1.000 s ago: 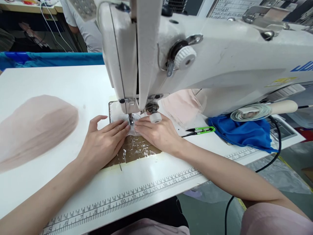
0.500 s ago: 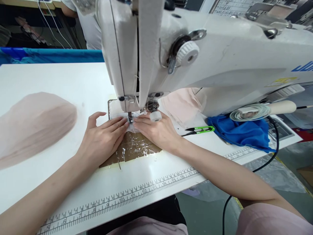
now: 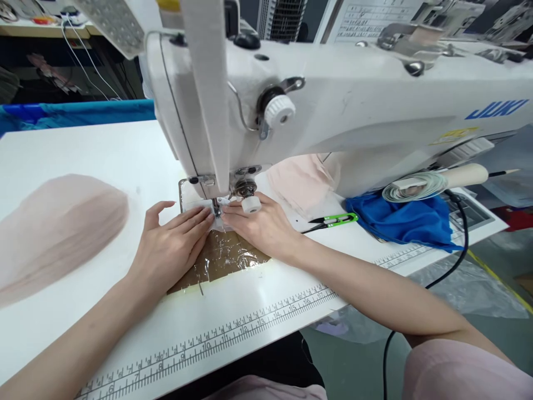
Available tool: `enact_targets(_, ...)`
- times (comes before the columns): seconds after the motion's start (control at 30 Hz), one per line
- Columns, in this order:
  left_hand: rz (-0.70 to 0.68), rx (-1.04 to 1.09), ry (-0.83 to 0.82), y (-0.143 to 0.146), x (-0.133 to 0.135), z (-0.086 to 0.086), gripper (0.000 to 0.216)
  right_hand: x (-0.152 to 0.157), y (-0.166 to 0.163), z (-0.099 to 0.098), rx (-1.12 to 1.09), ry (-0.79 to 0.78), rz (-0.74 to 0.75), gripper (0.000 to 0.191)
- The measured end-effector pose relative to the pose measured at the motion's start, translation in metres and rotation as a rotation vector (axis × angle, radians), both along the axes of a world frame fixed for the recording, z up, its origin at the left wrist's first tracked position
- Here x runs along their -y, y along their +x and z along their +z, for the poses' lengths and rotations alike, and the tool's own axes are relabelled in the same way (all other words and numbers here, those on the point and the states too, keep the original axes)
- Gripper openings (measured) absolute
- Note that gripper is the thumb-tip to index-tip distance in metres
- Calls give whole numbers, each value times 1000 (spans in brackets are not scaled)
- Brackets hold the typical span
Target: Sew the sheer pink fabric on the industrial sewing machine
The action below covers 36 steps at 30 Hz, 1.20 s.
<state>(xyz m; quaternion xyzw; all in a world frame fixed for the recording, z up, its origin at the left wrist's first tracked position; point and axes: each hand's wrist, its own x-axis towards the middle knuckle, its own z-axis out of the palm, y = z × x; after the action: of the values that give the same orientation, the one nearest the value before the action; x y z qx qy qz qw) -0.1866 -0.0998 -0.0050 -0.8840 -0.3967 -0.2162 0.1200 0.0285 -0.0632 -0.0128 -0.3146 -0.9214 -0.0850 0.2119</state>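
A small piece of sheer whitish fabric [image 3: 218,225] lies under the presser foot [image 3: 216,209] of a white sewing machine [image 3: 333,105]. Flat on its left side rest the fingers of my left hand [image 3: 171,244], stretched out, with the thumb raised and apart. My right hand [image 3: 264,226] presses the fabric from the right, fingers extended and partly hidden behind a white knob [image 3: 251,205]. Both sets of fingertips are close beside the foot. Beneath the hands is a brown plate [image 3: 225,255] covered in shiny clear film.
Sheer pink fabric [image 3: 70,222] is spread at the left, and more pale pink fabric [image 3: 302,180] lies behind my right hand. Green thread snips [image 3: 339,220], blue cloth [image 3: 403,219] and a coil of pale cord [image 3: 412,189] sit at the right. A printed ruler [image 3: 216,344] runs along the front edge.
My view has shifted, so the machine appears further left and more of its arm shows. Both hands stay flat beside the presser foot. The person at the back is mostly hidden now.
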Motion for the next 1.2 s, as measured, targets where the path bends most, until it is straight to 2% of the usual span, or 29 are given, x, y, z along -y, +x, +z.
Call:
enact_targets(0.27,-11,-49,56,0,0,2,27,1,2,2,66,61,8,27)
enact_targets(0.5,110,-193,105,3,7,9,34,0,3,1,-9,117,-17,27)
enact_targets(0.67,-116,-54,191,4,13,18,12,9,0,3,-116,135,27,31)
enact_targets(0.8,-55,-54,107,-4,10,17,22,17,-2,5,-112,91,133,31)
enact_targets(0.97,-100,-18,101,-12,7,15,11,20,-2,8,-108,228,94,35)
enact_targets(1.1,-125,33,-79,-9,2,11,23,24,-3,7,-101,110,108,29)
enact_targets(1.2,-120,15,-134,-4,0,6,29,25,-2,6,-74,23,72,28)
